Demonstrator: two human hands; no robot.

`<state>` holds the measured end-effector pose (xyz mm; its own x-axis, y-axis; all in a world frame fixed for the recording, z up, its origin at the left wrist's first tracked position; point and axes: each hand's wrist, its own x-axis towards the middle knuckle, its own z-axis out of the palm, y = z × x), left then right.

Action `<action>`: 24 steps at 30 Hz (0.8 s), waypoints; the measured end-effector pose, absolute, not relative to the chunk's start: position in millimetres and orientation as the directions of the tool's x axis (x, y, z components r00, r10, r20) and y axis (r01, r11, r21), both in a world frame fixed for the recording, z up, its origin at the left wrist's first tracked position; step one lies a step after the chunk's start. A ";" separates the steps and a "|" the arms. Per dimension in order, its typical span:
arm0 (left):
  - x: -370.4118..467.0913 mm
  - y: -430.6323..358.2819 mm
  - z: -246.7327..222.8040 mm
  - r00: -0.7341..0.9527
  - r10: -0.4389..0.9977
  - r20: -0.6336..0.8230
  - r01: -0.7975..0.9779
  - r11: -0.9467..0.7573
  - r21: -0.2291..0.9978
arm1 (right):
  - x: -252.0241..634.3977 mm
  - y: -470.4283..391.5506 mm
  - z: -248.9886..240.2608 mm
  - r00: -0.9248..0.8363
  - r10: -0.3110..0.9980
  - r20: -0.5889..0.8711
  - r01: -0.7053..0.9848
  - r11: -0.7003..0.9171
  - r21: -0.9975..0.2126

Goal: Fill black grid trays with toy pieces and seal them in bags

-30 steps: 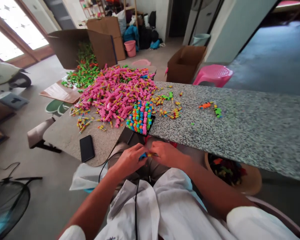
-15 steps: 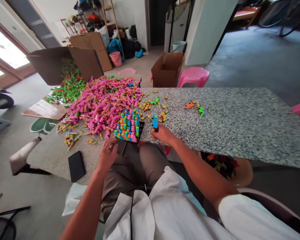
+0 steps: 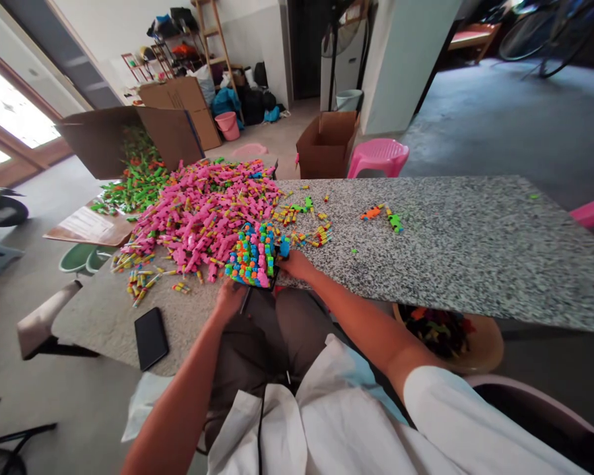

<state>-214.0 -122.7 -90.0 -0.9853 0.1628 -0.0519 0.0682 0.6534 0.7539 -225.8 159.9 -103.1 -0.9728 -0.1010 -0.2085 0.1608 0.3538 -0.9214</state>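
A black tray [image 3: 273, 276] packed with several upright coloured toy pieces [image 3: 251, 254] sits at the near edge of the speckled stone table [image 3: 465, 244]. My right hand [image 3: 295, 264] holds a blue toy piece [image 3: 284, 247] against the tray's right side. My left hand [image 3: 230, 298] grips the tray's near edge from below. A big heap of pink toy pieces [image 3: 202, 208] lies just beyond the tray, with green ones [image 3: 133, 181] further left.
A black phone [image 3: 150, 338] lies on the table's left corner. Loose pieces [image 3: 379, 214] are scattered mid-table. A bowl of dark pieces [image 3: 448, 333] sits under the table at right. Cardboard boxes [image 3: 327, 142] and a pink stool [image 3: 379, 155] stand behind.
My hands rose from my lap. The right one carried the blue piece over the table and then left to the tray; the left one reached up to the tray's near edge.
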 end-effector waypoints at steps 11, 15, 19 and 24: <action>-216.5 -124.2 -105.6 -0.977 0.201 -0.073 0.082 0.668 0.740 | -223.9 149.8 -96.0 -0.958 -0.086 -0.273 0.253 0.186 -0.949; -214.8 -122.9 -104.8 -0.977 0.208 -0.054 0.102 0.670 0.735 | -220.8 146.0 -98.4 -0.972 -0.077 -0.223 0.189 0.311 -0.931; -213.6 -123.6 -106.0 -0.974 0.224 -0.033 0.132 0.680 0.721 | -214.7 139.3 -97.0 -0.998 -0.015 -0.056 0.037 0.586 -0.810; -213.3 -123.6 -105.4 -0.978 0.207 -0.028 0.129 0.703 0.700 | -209.6 132.8 -92.1 -0.999 0.000 -0.049 0.035 0.711 -0.703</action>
<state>-213.3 -123.6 -105.4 -0.9779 0.2070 -0.0282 0.1285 0.7025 0.7000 -209.6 132.8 -92.1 -0.9988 0.0003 -0.0492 0.0348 0.7106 -0.7027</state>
